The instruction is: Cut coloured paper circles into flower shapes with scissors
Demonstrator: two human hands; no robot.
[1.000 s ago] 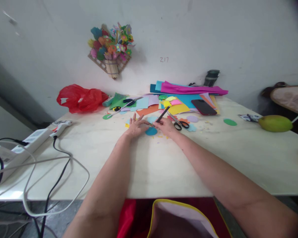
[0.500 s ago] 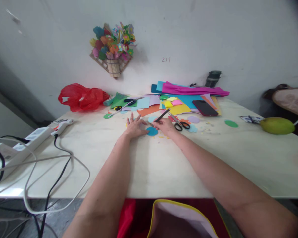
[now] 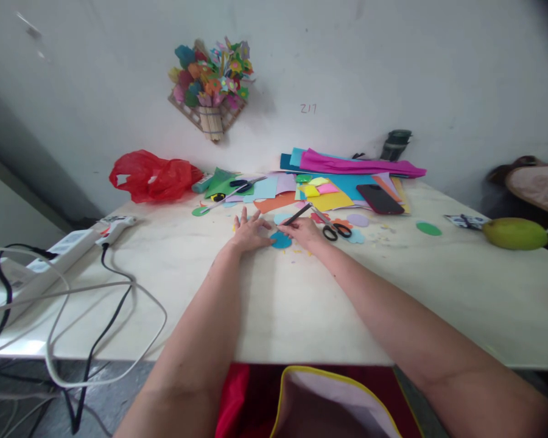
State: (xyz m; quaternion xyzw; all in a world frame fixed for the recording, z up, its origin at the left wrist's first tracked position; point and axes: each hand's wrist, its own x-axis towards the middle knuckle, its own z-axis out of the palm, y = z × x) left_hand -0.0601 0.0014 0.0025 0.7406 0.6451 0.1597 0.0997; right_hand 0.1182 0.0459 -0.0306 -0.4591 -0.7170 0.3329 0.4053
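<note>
A blue paper disc (image 3: 282, 240) lies flat on the white table (image 3: 283, 304). My left hand (image 3: 250, 233) rests at its left edge with the fingers spread and the thumb on the disc. My right hand (image 3: 304, 232) is closed around a dark pen (image 3: 298, 214), whose lower end is over the disc's upper edge; the exact tip is too small to make out. Just right of that hand lie black-handled scissors (image 3: 333, 229), partly over red and orange paper pieces. A light blue paper shape (image 3: 355, 236) is beside them.
Behind the hands lie coloured sheets (image 3: 340, 201), a phone (image 3: 380, 199), a second pair of scissors (image 3: 241, 185) and a red plastic bag (image 3: 154, 177). A power strip (image 3: 68, 252) with cables is at left, a green-yellow fruit (image 3: 515, 233) at right.
The view has shifted slightly. The pen and my right hand have moved very little, and the pen's lower end is now nearer the disc's upper left edge.
</note>
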